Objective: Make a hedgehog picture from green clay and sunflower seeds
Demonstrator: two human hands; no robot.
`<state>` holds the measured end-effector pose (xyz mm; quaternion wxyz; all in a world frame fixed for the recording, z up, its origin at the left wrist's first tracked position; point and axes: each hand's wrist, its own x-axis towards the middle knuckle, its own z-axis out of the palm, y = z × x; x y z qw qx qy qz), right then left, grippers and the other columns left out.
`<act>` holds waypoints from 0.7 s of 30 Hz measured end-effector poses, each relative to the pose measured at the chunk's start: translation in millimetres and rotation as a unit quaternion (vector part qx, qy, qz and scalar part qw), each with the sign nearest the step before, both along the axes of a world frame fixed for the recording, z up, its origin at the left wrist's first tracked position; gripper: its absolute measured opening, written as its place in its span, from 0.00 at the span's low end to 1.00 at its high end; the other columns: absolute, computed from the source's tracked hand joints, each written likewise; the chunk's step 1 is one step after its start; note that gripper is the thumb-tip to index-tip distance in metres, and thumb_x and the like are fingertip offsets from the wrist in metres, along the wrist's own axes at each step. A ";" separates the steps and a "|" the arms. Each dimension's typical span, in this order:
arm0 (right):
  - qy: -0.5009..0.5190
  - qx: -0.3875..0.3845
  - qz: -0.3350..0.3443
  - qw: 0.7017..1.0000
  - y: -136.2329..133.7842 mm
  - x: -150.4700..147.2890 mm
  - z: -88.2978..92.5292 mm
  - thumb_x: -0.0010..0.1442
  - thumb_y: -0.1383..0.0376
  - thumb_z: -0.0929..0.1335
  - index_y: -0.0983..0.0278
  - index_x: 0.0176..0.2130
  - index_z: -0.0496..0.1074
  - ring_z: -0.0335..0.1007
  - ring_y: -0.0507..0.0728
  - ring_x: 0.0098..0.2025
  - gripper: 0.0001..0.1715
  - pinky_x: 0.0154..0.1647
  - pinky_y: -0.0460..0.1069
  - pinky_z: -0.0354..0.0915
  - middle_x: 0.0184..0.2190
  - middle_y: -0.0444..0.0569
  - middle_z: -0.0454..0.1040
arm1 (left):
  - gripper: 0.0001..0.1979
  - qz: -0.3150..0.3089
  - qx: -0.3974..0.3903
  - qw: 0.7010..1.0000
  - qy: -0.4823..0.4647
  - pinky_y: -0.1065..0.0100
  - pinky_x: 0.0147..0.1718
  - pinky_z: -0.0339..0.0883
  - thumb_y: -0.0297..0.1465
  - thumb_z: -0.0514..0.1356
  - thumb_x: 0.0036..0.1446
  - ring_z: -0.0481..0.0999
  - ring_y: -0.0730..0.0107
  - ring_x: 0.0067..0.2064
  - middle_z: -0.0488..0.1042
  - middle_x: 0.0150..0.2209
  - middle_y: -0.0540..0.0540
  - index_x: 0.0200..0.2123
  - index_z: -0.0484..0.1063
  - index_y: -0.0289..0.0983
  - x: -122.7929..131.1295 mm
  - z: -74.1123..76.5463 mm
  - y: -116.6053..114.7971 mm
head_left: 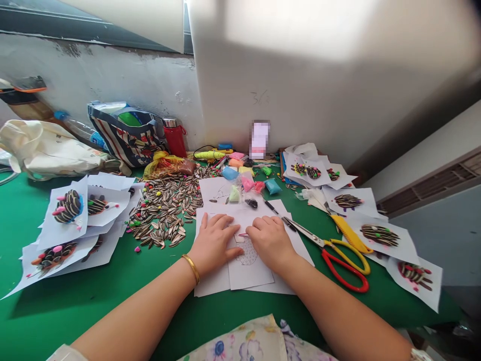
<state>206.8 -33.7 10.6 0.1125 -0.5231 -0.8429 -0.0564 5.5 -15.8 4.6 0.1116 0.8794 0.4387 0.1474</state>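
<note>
Floral-print clothing (pixel 244 341) fills the lower edge of the view, and two bare forearms reach forward from it across a green tabletop (pixel 56 306). Both hands rest on a white paper sheet (pixel 248 258) printed with an oval, cross-hatched outline, which is the landmark here. It lies on other loose white papers.

The left hand (pixel 212 244), with a gold bangle (pixel 192 268) at its wrist, lies flat on the sheet's upper left with its fingers spread. The right hand (pixel 270 244) presses on the sheet's upper right with its fingers curved downward. A small pink tip (pixel 243 234) shows at those fingers, but whether they pinch it, I cannot tell.

Left of the sheet, a loose heap of striped sunflower seeds (pixel 165 208) spreads across the table, dotted with colored beads. Farther left lie papers bearing seed-and-clay pictures (pixel 67 208). To the right are red-and-yellow-handled scissors (pixel 345 263), and beyond them more seed pictures (pixel 379 235).

Directly beyond the sheet sit small bags of colored modeling clay (pixel 272 186). Farther back, left of the sheet, stand a red flask (pixel 175 138) and a striped bag (pixel 128 135), with a canvas tote (pixel 45 150) beyond them. A white wall (pixel 300 90) closes off the far side of the table.
</note>
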 end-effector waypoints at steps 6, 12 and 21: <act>0.028 -0.022 -0.013 0.999 -0.8 8.2 1.9 0.63 0.70 0.67 0.61 0.33 0.75 0.61 0.56 0.39 0.09 0.43 0.53 0.47 0.33 0.48 0.73 | 0.27 0.002 0.003 1.000 -0.004 0.33 0.64 0.35 0.44 0.67 0.52 0.61 0.48 0.62 0.69 0.58 0.41 0.54 0.70 0.45 -0.2 -1.1 -0.4; 0.034 -0.036 -0.008 0.999 -1.0 6.8 0.9 0.64 0.69 0.67 0.60 0.33 0.76 0.62 0.56 0.39 0.10 0.43 0.53 0.47 0.34 0.47 0.74 | 0.27 0.004 0.006 1.000 -0.008 0.34 0.64 0.35 0.44 0.67 0.52 0.61 0.48 0.62 0.69 0.57 0.41 0.54 0.70 0.45 0.0 -2.9 -0.6; 0.003 0.000 0.002 1.000 -1.1 2.4 -1.5 0.61 0.72 0.67 0.61 0.31 0.73 0.60 0.56 0.37 0.08 0.42 0.53 0.47 0.32 0.47 0.72 | 0.26 0.007 0.007 1.000 -0.007 0.33 0.64 0.36 0.43 0.67 0.52 0.61 0.48 0.62 0.69 0.57 0.41 0.53 0.71 0.44 1.0 -1.3 -1.7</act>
